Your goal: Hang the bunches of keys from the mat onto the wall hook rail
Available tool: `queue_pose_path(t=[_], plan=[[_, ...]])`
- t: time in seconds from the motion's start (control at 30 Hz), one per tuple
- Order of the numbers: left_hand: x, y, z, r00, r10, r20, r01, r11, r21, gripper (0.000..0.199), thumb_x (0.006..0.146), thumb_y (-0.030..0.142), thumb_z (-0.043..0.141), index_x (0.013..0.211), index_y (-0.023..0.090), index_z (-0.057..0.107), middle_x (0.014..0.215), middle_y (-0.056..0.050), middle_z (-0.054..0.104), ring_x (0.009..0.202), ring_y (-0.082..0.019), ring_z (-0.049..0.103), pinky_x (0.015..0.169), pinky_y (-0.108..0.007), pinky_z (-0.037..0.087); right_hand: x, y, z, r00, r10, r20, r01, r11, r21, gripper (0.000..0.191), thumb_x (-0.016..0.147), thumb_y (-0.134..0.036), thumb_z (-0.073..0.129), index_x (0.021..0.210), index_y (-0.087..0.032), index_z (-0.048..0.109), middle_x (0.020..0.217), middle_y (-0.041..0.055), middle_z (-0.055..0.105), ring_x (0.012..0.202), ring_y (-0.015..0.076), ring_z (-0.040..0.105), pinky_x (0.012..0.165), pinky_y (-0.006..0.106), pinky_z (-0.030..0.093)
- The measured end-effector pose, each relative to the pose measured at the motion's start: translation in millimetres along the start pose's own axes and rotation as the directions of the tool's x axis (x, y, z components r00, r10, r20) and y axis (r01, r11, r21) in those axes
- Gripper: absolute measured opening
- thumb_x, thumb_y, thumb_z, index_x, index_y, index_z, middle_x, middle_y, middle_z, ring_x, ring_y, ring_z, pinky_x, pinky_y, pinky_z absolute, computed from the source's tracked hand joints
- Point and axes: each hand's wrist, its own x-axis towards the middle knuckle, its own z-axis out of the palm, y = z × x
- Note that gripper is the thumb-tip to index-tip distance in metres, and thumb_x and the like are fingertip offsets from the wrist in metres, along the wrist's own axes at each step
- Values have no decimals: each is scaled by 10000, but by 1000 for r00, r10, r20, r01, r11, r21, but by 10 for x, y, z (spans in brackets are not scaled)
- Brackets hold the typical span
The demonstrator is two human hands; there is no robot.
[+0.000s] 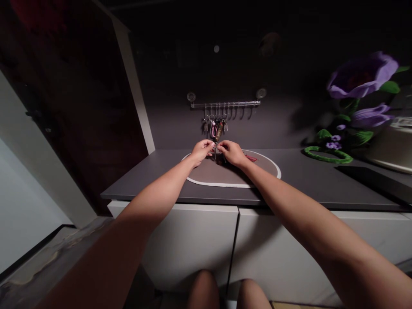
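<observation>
My left hand (203, 151) and my right hand (232, 152) meet above an oval mat (222, 176), fingertips pinched together. Between them is a small metal key ring (216, 147) with what look like keys dangling below; fingers partly hide it. Just behind, several key bunches (206, 124) hang from hooks on a clear wall rail (227, 104). Among them are a pink loop fob (213, 129) and a brown tag (219, 130) with lettering. Beside my right wrist, a red item (251, 158) lies on the mat, partly covered.
The mat lies on a dark grey countertop (309, 184) over white cabinet doors (193, 240). To the right stand purple artificial flowers (363, 79), a green ring (328, 155) and a pale rounded container (392, 143). A dark door (80, 107) is at left.
</observation>
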Motion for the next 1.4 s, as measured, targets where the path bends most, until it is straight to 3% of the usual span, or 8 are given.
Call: queue_pose_path(t=[0.3,0.83,1.2,1.3,1.4], plan=[[-29,46,13,998,-49,39,55,987,-149,139,765,248,594,789,136,515,741,3,575,627,-56,548,579,-182,450,11,-11,-11,999,45,-4,-43,983,179,188,760,-308,515,789,-148,610,771,25,640,691,120,537,686,236,405],[-37,38,71,997,34,75,-24,991,-131,295,654,348,681,813,121,579,743,-6,576,650,-70,537,556,-182,446,16,37,-40,992,123,-30,-89,848,522,254,672,-392,574,764,-158,543,691,-22,541,635,91,460,655,231,380],[-49,9,138,995,64,70,-64,998,0,289,719,364,604,872,128,544,754,-23,573,645,-85,542,555,-201,446,37,116,-36,982,188,-19,-130,745,654,289,636,-422,613,729,-171,505,685,-28,516,649,92,480,652,239,420],[-55,-3,145,997,68,47,-74,986,150,215,775,325,522,857,127,541,726,-19,569,610,-82,519,529,-194,409,35,120,-46,972,233,-24,-153,709,688,298,623,-426,624,724,-174,502,694,-29,512,654,92,489,666,249,432],[-44,-33,136,987,148,54,-158,911,382,204,810,305,444,773,132,546,675,-7,565,576,-84,485,537,-203,377,32,113,-59,957,288,-22,-178,651,738,303,614,-423,635,727,-178,495,711,-25,517,673,94,500,681,258,444]])
